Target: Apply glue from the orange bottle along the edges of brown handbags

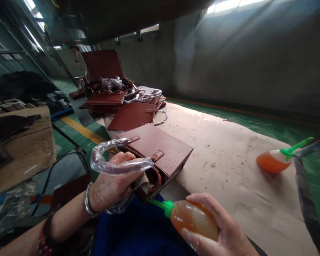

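A reddish-brown leather handbag lies on its side at the near left edge of the table, its opening towards me. My left hand grips the bag at that opening, under a handle wrapped in clear plastic; the fingertips are partly hidden. In my right hand is a squeeze bottle of orange-amber liquid with a green nozzle. The nozzle points left and its tip reaches the bag's lower edge by the opening; whether it touches cannot be made out.
More brown handbags are piled at the table's far left end. A second squeeze bottle lies tilted on the right of the paper-covered table, among small scraps. Dark blue cloth is below my hands. Another brown-topped table stands left.
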`<state>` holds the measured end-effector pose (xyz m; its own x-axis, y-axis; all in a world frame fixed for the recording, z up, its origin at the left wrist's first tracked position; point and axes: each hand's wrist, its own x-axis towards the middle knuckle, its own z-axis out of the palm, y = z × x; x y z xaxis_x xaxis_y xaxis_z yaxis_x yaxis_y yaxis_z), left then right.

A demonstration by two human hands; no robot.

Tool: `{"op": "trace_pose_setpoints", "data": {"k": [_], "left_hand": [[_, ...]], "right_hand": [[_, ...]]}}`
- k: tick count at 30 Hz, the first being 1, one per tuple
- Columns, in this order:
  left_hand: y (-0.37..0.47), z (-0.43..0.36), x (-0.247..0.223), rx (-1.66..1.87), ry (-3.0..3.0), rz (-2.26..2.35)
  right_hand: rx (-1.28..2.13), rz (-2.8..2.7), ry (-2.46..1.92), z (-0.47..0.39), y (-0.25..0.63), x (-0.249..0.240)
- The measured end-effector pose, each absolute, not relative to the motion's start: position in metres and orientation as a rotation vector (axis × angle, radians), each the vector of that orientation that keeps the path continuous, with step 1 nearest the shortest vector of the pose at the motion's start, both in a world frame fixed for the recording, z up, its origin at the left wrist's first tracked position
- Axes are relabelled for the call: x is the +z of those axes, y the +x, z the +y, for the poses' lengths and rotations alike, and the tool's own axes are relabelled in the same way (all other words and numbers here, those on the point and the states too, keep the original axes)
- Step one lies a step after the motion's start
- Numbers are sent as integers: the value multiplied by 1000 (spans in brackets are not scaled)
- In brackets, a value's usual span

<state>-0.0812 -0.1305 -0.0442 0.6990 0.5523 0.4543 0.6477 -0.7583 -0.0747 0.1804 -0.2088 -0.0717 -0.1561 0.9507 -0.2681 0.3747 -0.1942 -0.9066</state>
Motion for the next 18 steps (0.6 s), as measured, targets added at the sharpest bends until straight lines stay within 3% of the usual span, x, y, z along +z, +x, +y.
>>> {"op": "trace_pose_setpoints", "data": {"k": [6,18], "left_hand": [[-81,-130,-47,-618,-2655,-984],[-77,-130,-40,-557,-2618,-896]], "right_hand": [[1619,-1352,-1520,-200,184,-66],[1344,-1431,-1680,-211,172,-53]]}}
